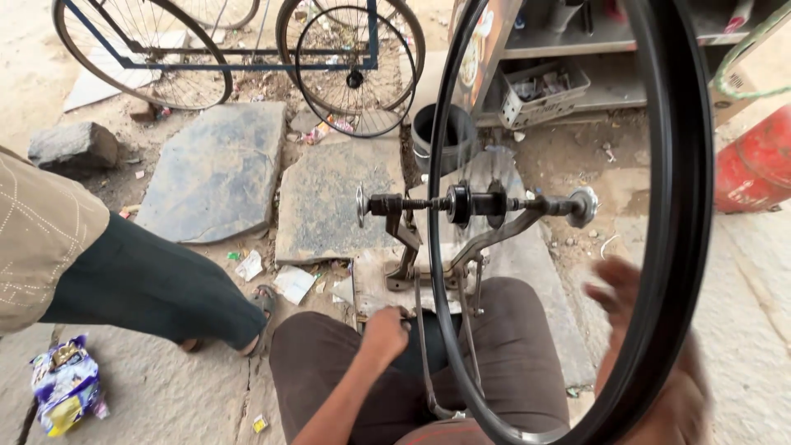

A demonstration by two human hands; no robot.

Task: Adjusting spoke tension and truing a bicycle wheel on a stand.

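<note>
Black rubber and steel fill your view: a bicycle wheel (pixel 671 247) stands upright in a truing stand (pixel 461 239), its hub (pixel 474 203) on the axle at about 12 o'clock from your knees. Your left hand (pixel 385 330) sits at 6 o'clock below the stand's base, its grip curled narrow on something small at the foot of the stand; what it is, you cannot tell. Your right hand (pixel 626 292) is blurred just beside the rim at 3 o'clock, fingers spread wide, holding nothing that shows. At 9 o'clock another person's leg in dark trousers (pixel 148 284) crosses the stone slabs (pixel 214 169). A red cylinder (pixel 754 169) stands at 2 o'clock, a parked bicycle (pixel 247 53) at 11 o'clock
</note>
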